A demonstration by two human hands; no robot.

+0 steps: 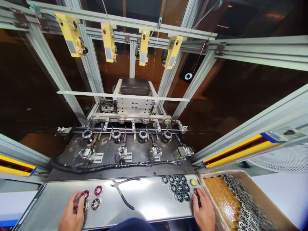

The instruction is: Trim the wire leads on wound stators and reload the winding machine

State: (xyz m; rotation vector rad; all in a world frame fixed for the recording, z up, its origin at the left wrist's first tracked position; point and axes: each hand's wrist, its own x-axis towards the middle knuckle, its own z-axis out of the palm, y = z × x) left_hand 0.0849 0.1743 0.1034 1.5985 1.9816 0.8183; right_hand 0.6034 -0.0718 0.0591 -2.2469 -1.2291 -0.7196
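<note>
At the left of the metal ledge, my left hand (71, 212) curls its fingers around a wound motor stator that they partly hide. Touching or close to its fingertips is a stator with red-toned windings (86, 194). Two more wound stators, a red one (98, 190) and a copper-toned one (95, 204), lie just right of it. My right hand (204, 210) is at the ledge's right end, its fingers closed around something dark beside a red button (196, 192); the fingers cover most of it. Close to its left is a cluster of bare black stator cores (179, 188).
Green-handled cutters (122, 194) lie mid-ledge. A yellow button (193, 182) is at the right end. A lined box (243, 200) holds many cores. Behind are several machine stations with round fixtures (116, 136), yellow-edged light curtains (235, 150) at both sides and yellow units (108, 43) overhead.
</note>
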